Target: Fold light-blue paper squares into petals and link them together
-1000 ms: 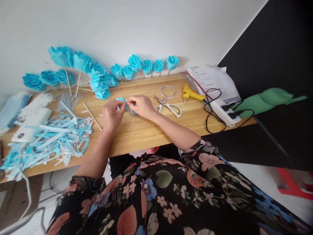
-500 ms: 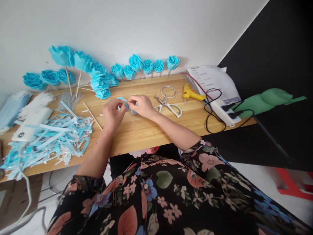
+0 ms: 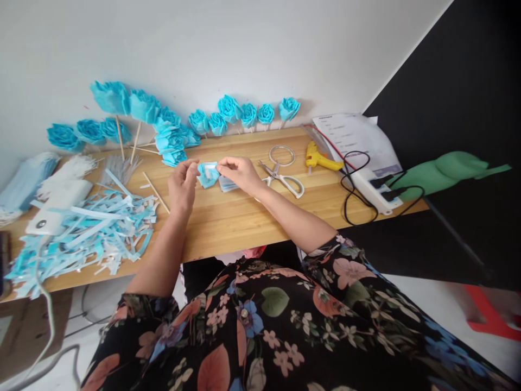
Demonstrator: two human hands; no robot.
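Between my two hands, above the table, is a small blue petal piece with a white strip along its upper part. My left hand pinches its left edge between thumb and fingertips. With thumb and forefinger, my right hand grips the upper right corner of the same piece. Partly hidden behind my right hand, a small stack of pale blue pieces lies on the table. White-handled scissors lie partly spread just right of that hand.
Blue flowers on sticks lean along the wall. A heap of blue and white strips covers the left side, near a thin wooden stick. Rightward are a tape ring, a yellow glue gun, a power strip and papers.
My hands have drawn apart slightly, and the petal piece is now spread out between them, showing its white strip. The view has shifted a little, and the pale blue stack shows more.
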